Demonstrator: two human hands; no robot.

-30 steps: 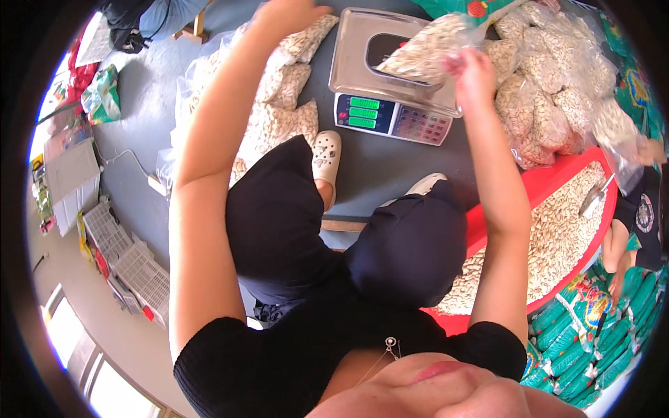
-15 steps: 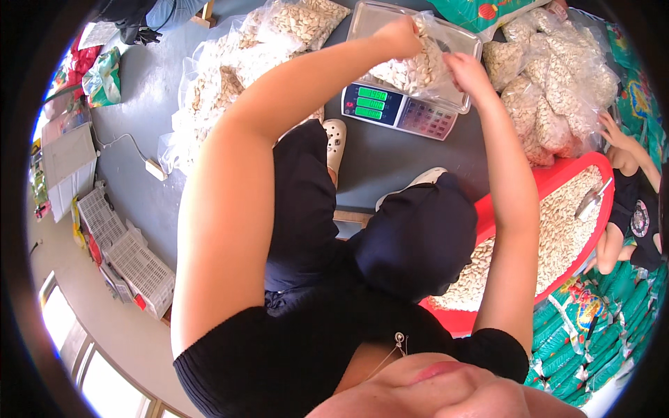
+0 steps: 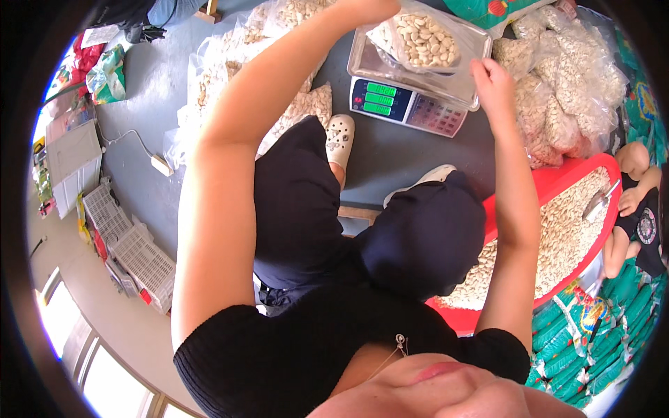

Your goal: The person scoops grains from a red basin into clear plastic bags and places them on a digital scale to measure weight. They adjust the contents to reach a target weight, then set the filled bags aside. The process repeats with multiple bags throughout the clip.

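Observation:
A clear plastic bag of pale flat seeds point(image 3: 426, 43) is over the metal tray point(image 3: 446, 87) of a digital scale point(image 3: 408, 104), slanting up to the left. My left hand point(image 3: 376, 8) is at the upper picture edge, closed on the bag's upper left part; its fingertips are partly cut off. By the tray's right edge, my right hand point(image 3: 493, 80) has its fingers curled closed. Whether a bit of clear film is pinched in them cannot be made out. The scale's green display is lit.
Filled clear bags lie to the left point(image 3: 230, 90) and right point(image 3: 557, 76) of the scale. A red tub point(image 3: 610, 171) of seeds with a metal scoop point(image 3: 598, 203) stands right of my legs. Another person point(image 3: 635, 202) sits beyond it, near green packages point(image 3: 592, 348). White crates point(image 3: 143, 265) stand left.
My left hand has moved up and left, shifting the bag upward so its seeds show more clearly. My right hand has moved slightly right. The scale's reading has changed; the other person has drawn an arm in.

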